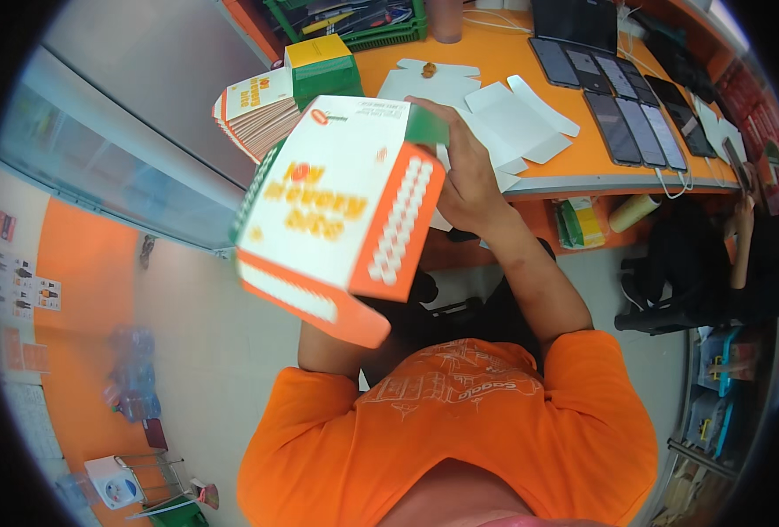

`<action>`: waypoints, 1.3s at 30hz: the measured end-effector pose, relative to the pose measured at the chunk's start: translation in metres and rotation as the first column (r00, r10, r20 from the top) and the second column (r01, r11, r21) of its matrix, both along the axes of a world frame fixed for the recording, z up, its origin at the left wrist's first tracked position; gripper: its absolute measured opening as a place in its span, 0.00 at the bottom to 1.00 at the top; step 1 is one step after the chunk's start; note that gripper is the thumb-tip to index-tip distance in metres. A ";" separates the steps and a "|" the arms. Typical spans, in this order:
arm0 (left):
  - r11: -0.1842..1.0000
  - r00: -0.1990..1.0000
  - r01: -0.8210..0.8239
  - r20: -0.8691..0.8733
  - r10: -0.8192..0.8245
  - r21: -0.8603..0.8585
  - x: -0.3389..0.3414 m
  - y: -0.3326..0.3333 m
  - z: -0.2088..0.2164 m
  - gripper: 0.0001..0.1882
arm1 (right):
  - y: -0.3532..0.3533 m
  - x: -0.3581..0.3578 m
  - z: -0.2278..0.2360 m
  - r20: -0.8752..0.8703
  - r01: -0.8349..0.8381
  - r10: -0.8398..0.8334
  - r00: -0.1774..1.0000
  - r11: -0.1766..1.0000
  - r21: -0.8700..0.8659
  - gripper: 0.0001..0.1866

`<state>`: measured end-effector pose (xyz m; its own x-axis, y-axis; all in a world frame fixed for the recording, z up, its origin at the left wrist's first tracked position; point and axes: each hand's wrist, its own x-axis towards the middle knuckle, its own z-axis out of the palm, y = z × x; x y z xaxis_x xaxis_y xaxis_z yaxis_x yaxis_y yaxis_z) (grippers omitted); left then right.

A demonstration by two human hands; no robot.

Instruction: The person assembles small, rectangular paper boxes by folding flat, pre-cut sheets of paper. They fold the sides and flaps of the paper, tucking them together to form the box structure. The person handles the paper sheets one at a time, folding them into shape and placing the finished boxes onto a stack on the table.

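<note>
Up close, a white and orange carton (336, 206) fills the view's middle, raised above the orange desk (495, 66) and tilted. Right hand (464, 176) grips its far top edge, fingers curled over the green flap. Left hand is hidden behind the carton; its fingers cannot be told. Flat white blanks (512, 119) lie on the desk, a stack of folded cartons (262, 110) to the left, phones (618, 97) in a row to the right.
</note>
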<state>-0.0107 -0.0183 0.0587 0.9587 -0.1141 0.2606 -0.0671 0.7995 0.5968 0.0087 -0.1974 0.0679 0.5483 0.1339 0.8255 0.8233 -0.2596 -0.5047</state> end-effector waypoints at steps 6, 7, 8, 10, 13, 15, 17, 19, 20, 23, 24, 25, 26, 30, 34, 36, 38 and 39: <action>0.946 0.949 -0.139 0.313 0.042 0.294 -0.004 -0.011 0.005 0.35 | 0.013 -0.003 0.001 0.218 0.347 -0.308 0.926 0.922 -0.172 0.31; 0.934 0.938 -0.192 0.337 0.085 0.300 -0.005 -0.014 0.011 0.33 | 0.014 -0.006 0.003 0.255 0.376 -0.322 0.912 0.905 -0.199 0.31; 0.931 0.952 -0.261 0.229 0.205 0.254 -0.006 -0.020 0.017 0.30 | 0.015 -0.011 0.005 0.291 0.405 -0.335 0.896 0.886 -0.225 0.32; 0.925 0.959 -0.279 0.128 0.253 0.257 -0.006 -0.022 0.031 0.26 | 0.017 -0.014 0.005 0.329 0.422 -0.339 0.881 0.878 -0.226 0.32; 0.915 0.949 -0.313 0.065 0.307 0.253 0.002 -0.018 0.035 0.21 | 0.023 -0.015 0.001 0.263 0.356 -0.307 0.915 0.919 -0.167 0.31; 0.932 0.953 -0.299 0.025 0.301 0.207 0.003 -0.013 0.040 0.20 | 0.024 -0.018 0.001 0.129 0.266 -0.251 0.959 0.957 -0.113 0.28; 0.887 0.938 -0.346 0.089 0.335 0.307 0.006 -0.008 0.037 0.21 | 0.020 -0.016 0.002 0.104 0.202 -0.198 0.975 0.979 -0.030 0.23; 0.805 0.916 -0.400 0.173 0.361 0.437 0.008 -0.004 0.037 0.24 | 0.017 -0.013 0.004 0.072 0.151 -0.155 0.985 0.987 0.057 0.18; 0.806 0.909 -0.417 0.171 0.381 0.421 0.008 -0.005 0.039 0.22 | 0.016 -0.010 0.005 0.052 0.133 -0.139 0.989 0.986 0.102 0.16; 0.770 0.887 -0.461 0.195 0.419 0.441 0.008 -0.006 0.041 0.16 | 0.014 -0.015 0.016 -0.194 0.068 -0.017 0.981 0.964 0.257 0.12; 0.726 0.879 -0.476 0.231 0.418 0.496 0.008 -0.003 0.040 0.16 | 0.013 -0.018 0.022 -0.296 0.051 0.047 0.954 0.947 0.316 0.11; 0.679 0.871 -0.490 0.267 0.413 0.547 0.008 0.000 0.037 0.15 | 0.013 -0.020 0.024 -0.326 0.022 0.103 0.940 0.934 0.357 0.10; 0.648 0.852 -0.523 0.321 0.413 0.554 0.007 0.001 0.032 0.15 | 0.013 -0.021 0.026 -0.353 -0.005 0.159 0.922 0.917 0.399 0.10; 0.502 0.753 -0.658 0.502 0.425 0.561 -0.002 0.002 0.005 0.14 | 0.016 -0.024 0.027 -0.331 -0.092 0.243 0.912 0.907 0.412 0.08; 0.662 0.806 -0.585 0.420 0.416 0.468 0.000 0.003 -0.010 0.14 | 0.019 -0.027 0.028 -0.335 -0.103 0.248 0.909 0.913 0.395 0.08; 0.732 0.842 -0.534 0.348 0.413 0.423 -0.006 -0.003 -0.004 0.14 | 0.023 -0.030 0.030 -0.325 -0.083 0.204 0.923 0.933 0.351 0.08; 0.810 0.877 -0.468 0.297 0.377 0.353 -0.008 -0.005 -0.002 0.14 | 0.022 -0.030 0.030 -0.300 -0.070 0.170 0.939 0.946 0.316 0.07; 0.853 0.894 -0.425 0.289 0.343 0.303 -0.006 -0.004 -0.005 0.14 | 0.022 -0.030 0.030 -0.287 -0.064 0.154 0.946 0.952 0.299 0.07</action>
<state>-0.0172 -0.0225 0.0541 0.8684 0.1284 0.4790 -0.4847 0.4238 0.7651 -0.0208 -0.1756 0.0977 0.7733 -0.0068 0.6340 0.6340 0.0130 -0.7732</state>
